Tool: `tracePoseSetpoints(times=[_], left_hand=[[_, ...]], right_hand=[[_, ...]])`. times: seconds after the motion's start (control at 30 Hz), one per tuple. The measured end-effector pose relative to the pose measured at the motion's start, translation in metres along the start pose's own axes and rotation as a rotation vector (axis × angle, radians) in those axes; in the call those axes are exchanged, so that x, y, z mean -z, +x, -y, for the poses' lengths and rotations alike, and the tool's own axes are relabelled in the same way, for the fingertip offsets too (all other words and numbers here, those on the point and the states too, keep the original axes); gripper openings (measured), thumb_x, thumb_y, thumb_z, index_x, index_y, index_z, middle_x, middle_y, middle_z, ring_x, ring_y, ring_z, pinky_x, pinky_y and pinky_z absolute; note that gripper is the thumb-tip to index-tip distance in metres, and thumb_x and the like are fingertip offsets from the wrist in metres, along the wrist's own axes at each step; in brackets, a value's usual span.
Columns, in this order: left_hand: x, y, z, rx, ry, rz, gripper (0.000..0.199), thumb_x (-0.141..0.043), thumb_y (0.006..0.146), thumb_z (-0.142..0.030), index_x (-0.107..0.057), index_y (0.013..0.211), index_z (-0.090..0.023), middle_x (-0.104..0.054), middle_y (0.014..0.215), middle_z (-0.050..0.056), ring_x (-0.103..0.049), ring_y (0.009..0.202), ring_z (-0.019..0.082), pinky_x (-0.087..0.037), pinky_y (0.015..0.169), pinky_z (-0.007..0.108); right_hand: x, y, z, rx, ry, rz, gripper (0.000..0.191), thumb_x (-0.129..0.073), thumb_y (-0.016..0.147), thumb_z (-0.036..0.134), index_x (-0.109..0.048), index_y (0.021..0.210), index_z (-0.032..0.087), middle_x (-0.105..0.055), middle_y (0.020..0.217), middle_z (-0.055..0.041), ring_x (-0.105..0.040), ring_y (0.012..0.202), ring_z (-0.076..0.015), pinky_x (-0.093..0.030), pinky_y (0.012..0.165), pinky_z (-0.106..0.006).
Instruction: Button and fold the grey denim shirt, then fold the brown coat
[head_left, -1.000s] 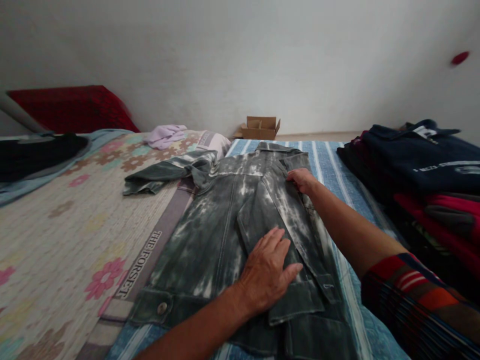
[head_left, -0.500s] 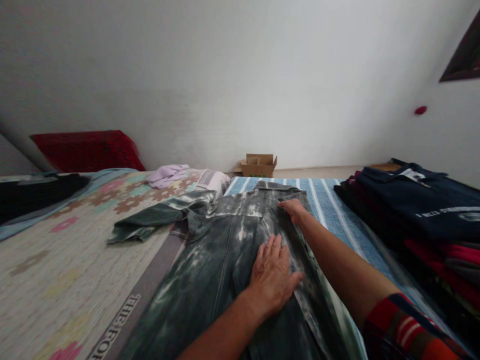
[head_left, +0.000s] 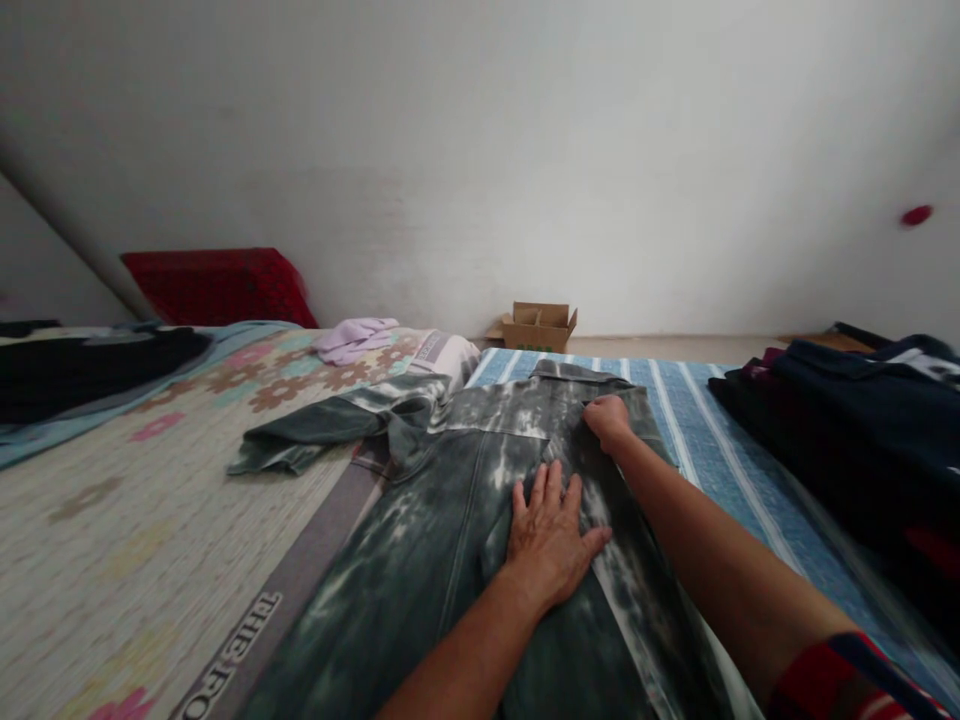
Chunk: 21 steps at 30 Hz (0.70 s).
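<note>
A long grey-green tie-dye denim shirt (head_left: 390, 530) lies spread out in front of me, its collar at the far end and one sleeve (head_left: 315, 440) stretched to the left. My left hand (head_left: 551, 545) rests flat on the middle of the cloth, fingers spread. Farther up, my right hand (head_left: 607, 420) is closed at the shirt's right shoulder, just below the collar, and pinches the fabric there. The shirt's other sleeve seems folded inward along the right side, partly under my hands and arm.
Beneath the shirt are a flowered blanket (head_left: 172, 520) and a blue striped sheet (head_left: 697, 420). Stacked dark clothes (head_left: 847, 430) stand at the right. Toward the wall are a lilac cloth (head_left: 352, 340), a cardboard box (head_left: 538, 328) and a red bundle (head_left: 217, 287). Black clothing (head_left: 97, 370) lies left.
The view has turned slightly left, so things sit farther right. My right hand's fingers have curled more tightly at the shirt's shoulder. My left hand stays flat on the cloth.
</note>
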<state>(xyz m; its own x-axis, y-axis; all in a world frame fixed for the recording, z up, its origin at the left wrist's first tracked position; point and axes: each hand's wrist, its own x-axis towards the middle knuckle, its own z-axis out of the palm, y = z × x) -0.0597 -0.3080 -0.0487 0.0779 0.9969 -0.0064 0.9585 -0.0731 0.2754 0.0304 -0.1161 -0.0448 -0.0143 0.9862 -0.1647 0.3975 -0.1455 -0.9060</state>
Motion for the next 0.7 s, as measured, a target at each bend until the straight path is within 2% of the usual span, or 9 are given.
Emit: tracePoseSetpoints(times=[0.13, 0.2, 0.3, 0.43, 0.5, 0.6, 0.7], left_hand=[[0.000, -0.001, 0.000, 0.015, -0.032, -0.038, 0.072, -0.036, 0.084, -0.067, -0.035, 0.143, -0.026, -0.016, 0.155, 0.012, -0.006, 0.142, 0.034, -0.010, 0.112, 0.056], [-0.001, -0.001, 0.000, 0.016, -0.044, -0.042, 0.072, -0.036, 0.083, -0.068, -0.036, 0.142, -0.027, -0.017, 0.155, 0.012, -0.006, 0.142, 0.035, -0.009, 0.112, 0.057], [-0.003, -0.002, 0.000, 0.018, -0.063, -0.037, 0.075, -0.035, 0.081, -0.070, -0.034, 0.143, -0.028, -0.019, 0.155, 0.011, -0.006, 0.142, 0.035, -0.009, 0.111, 0.059], [-0.004, -0.003, -0.002, 0.014, -0.080, -0.044, 0.077, -0.036, 0.081, -0.069, -0.029, 0.145, -0.027, -0.020, 0.154, 0.011, -0.008, 0.142, 0.035, -0.009, 0.111, 0.058], [-0.004, -0.003, -0.003, 0.011, -0.081, -0.051, 0.077, -0.037, 0.082, -0.067, -0.028, 0.146, -0.025, -0.019, 0.154, 0.012, -0.008, 0.142, 0.035, -0.009, 0.112, 0.058], [-0.004, -0.004, -0.003, 0.009, -0.090, -0.055, 0.078, -0.035, 0.083, -0.067, -0.025, 0.147, -0.024, -0.017, 0.155, 0.013, -0.009, 0.142, 0.035, -0.009, 0.111, 0.059], [-0.004, -0.004, -0.003, 0.009, -0.091, -0.057, 0.078, -0.037, 0.083, -0.065, -0.025, 0.147, -0.023, -0.015, 0.155, 0.013, -0.009, 0.142, 0.035, -0.010, 0.111, 0.059]], right_hand=[[0.002, -0.017, 0.011, 0.106, -0.321, -0.137, 0.011, -0.058, 0.084, 0.019, -0.063, 0.093, 0.015, -0.063, 0.099, -0.0119, -0.059, 0.099, -0.0241, -0.046, 0.080, -0.034], [-0.001, -0.033, 0.016, 0.214, -0.442, -0.164, 0.016, -0.052, 0.083, 0.013, -0.063, 0.095, 0.016, -0.062, 0.103, -0.0151, -0.056, 0.105, -0.0271, -0.042, 0.082, -0.034], [-0.008, -0.057, 0.015, 0.395, -0.589, -0.103, 0.022, -0.046, 0.085, 0.014, -0.062, 0.100, 0.018, -0.059, 0.112, -0.0140, -0.054, 0.109, -0.0256, -0.038, 0.088, -0.033], [-0.018, -0.071, -0.002, 0.510, -0.734, 0.040, 0.022, -0.044, 0.089, 0.025, -0.063, 0.095, 0.018, -0.063, 0.103, -0.0128, -0.058, 0.099, -0.0236, -0.039, 0.085, -0.030], [-0.021, -0.070, -0.012, 0.540, -0.786, 0.074, 0.028, -0.043, 0.091, 0.032, -0.062, 0.104, 0.016, -0.061, 0.111, -0.0144, -0.055, 0.108, -0.0254, -0.037, 0.092, -0.032], [-0.024, -0.064, -0.025, 0.563, -0.841, 0.082, 0.043, -0.040, 0.093, 0.041, -0.053, 0.123, 0.014, -0.048, 0.135, -0.0164, -0.038, 0.129, -0.0279, -0.028, 0.103, -0.037], [-0.027, -0.058, -0.033, 0.560, -0.875, 0.078, 0.054, -0.034, 0.094, 0.047, -0.046, 0.132, 0.010, -0.039, 0.143, -0.0180, -0.027, 0.136, -0.0297, -0.024, 0.107, -0.040]])
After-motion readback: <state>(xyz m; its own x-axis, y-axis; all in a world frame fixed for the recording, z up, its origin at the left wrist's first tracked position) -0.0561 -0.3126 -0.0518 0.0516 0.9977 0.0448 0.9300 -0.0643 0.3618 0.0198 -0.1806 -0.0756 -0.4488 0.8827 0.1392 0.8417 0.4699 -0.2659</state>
